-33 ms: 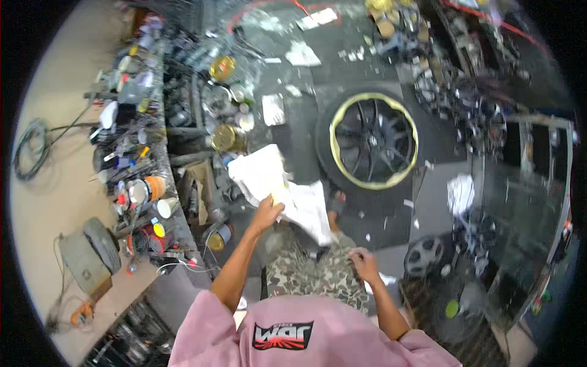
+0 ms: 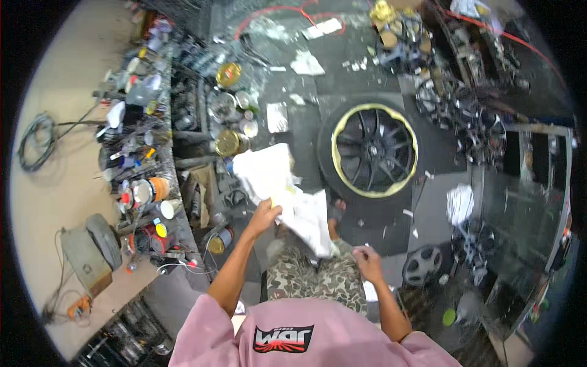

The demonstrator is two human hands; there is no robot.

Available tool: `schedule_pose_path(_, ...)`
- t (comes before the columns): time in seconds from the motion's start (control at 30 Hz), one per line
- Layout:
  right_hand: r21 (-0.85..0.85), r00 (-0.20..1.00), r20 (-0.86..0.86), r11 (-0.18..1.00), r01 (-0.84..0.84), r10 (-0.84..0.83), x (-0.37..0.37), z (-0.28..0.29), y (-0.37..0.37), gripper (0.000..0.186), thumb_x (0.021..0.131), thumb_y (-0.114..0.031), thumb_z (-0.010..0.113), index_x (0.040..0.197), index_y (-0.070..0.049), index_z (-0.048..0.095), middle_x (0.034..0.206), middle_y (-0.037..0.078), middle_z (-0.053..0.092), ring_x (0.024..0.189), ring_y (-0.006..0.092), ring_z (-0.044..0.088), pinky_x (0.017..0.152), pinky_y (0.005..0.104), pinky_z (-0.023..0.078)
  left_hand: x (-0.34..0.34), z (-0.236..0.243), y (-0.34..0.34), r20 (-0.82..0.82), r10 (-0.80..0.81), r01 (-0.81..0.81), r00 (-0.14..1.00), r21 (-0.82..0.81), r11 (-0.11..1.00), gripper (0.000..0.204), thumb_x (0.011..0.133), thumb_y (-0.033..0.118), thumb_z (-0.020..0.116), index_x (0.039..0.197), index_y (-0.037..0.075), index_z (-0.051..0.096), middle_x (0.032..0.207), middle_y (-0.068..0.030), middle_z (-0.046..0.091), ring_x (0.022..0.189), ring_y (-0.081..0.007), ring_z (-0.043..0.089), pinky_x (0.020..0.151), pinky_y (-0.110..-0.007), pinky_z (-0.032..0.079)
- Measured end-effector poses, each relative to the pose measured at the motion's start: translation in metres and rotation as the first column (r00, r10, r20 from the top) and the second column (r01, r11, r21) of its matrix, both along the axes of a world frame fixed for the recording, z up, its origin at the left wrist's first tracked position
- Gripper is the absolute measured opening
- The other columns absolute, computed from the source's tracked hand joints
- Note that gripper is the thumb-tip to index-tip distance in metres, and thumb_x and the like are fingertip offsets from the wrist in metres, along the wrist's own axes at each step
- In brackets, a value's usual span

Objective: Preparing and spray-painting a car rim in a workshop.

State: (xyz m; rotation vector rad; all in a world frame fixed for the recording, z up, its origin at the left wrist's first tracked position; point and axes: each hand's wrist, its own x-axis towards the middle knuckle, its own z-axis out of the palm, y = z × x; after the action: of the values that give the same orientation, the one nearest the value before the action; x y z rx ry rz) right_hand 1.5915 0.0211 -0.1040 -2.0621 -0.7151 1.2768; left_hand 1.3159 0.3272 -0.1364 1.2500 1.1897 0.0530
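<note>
A large white crumpled sheet (image 2: 266, 174), cloth or paper, hangs in front of my knees; a pale yellow patch shows near its middle. My left hand (image 2: 264, 219) is closed on its near edge. Just beside my right knee is my right hand (image 2: 369, 264), fingers curled together; whether anything small is in them is hidden. Beyond my legs a tyre (image 2: 328, 150) lies flat around a black multi-spoke wheel (image 2: 374, 150). Yellow tape (image 2: 338, 168) runs round the wheel's rim. Neither hand touches the wheel.
A cluttered bench (image 2: 177, 214) with tins, cups and bottles runs along my left. Golden cans (image 2: 227, 142) stand on the floor beside it. At right are bare wheels (image 2: 422, 266), another crumpled white sheet (image 2: 460, 203) and a glass-sided frame (image 2: 526, 183). A red hose (image 2: 269, 10) lies at the far end.
The whole view has shifted slightly. The white sheet has swung a little, its lower end hanging nearer my right knee. My left hand keeps its hold, and my right hand stays by the knee.
</note>
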Motion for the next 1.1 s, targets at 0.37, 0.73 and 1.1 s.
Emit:
schedule_pose_path(0.37, 0.606, 0.930, 0.344, 0.726, -0.324, 0.129, 0.146, 0.252, 0.297, 0.123, 0.056, -0.044, 0.096, 0.156, -0.011, 0.032, 0.147, 0.017, 0.043, 0.136, 0.0350, 0.045, 0.112, 0.0444, 0.039, 0.071, 0.266, 0.100, 0.588, 0.354, -0.096, 0.728, -0.423, 0.901, 0.046, 0.063, 0.008, 0.065, 0.104, -0.013, 0.069, 0.096, -0.0162, 0.074, 0.086, -0.0223, 0.072, 0.081, -0.033, 0.057)
schedule_pose_path(0.73, 0.361, 0.557, 0.803, 0.574, -0.735, 0.209, 0.220, 0.228, 0.480, 0.020, 0.072, 0.000, 0.068, 0.090, -0.002, 0.064, 0.085, 0.019, 0.066, 0.084, 0.0416, 0.066, 0.071, 0.0465, 0.053, 0.088, 0.303, 0.248, 0.223, 0.134, -0.143, 0.966, 0.023, 0.990, 0.033, 0.095, 0.022, 0.072, 0.106, -0.008, 0.073, 0.088, -0.0062, 0.073, 0.076, -0.0075, 0.064, 0.067, -0.024, 0.051)
schedule_pose_path(1.1, -0.209, 0.303, 0.872, 0.853, -0.478, 0.384, 0.419, 0.272, 0.567, 0.013, 0.079, -0.005, 0.063, 0.088, -0.002, 0.072, 0.079, 0.024, 0.067, 0.076, 0.0441, 0.065, 0.068, 0.0482, 0.051, -0.027, 0.293, 0.432, 0.233, 0.627, -0.660, 0.743, 0.104, 0.744, 0.038, 0.104, 0.031, 0.058, 0.093, -0.003, 0.072, 0.080, -0.0004, 0.068, 0.063, -0.0071, 0.055, 0.060, -0.025, 0.047)
